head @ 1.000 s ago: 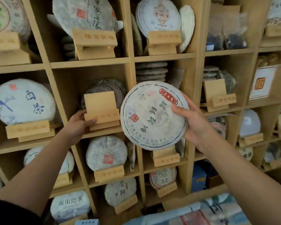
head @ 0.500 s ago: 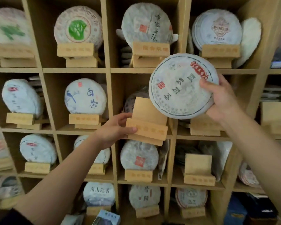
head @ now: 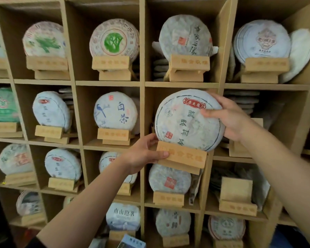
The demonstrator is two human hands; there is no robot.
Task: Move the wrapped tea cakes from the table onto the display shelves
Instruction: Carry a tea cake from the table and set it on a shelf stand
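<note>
A round wrapped tea cake [head: 184, 122] with a red label and dark characters stands upright in a wooden stand [head: 182, 157], in front of a middle-row cubby of the display shelves [head: 142, 111]. My right hand [head: 230, 116] grips the cake's upper right edge, thumb across its face. My left hand [head: 143, 154] holds the stand's left end, thumb on its front lip. The stand is tilted and sits at the cubby's front edge.
The wooden cubbies around hold several other wrapped cakes on stands, such as the white one with a blue bird [head: 115, 111]. An empty stand [head: 237, 196] sits in the lower right cubby. Stacked cakes [head: 242, 102] lie in the cubby to the right.
My right hand has lowered the tea cake into the stand that my left hand holds. The view has shifted left and closer to the shelves.
</note>
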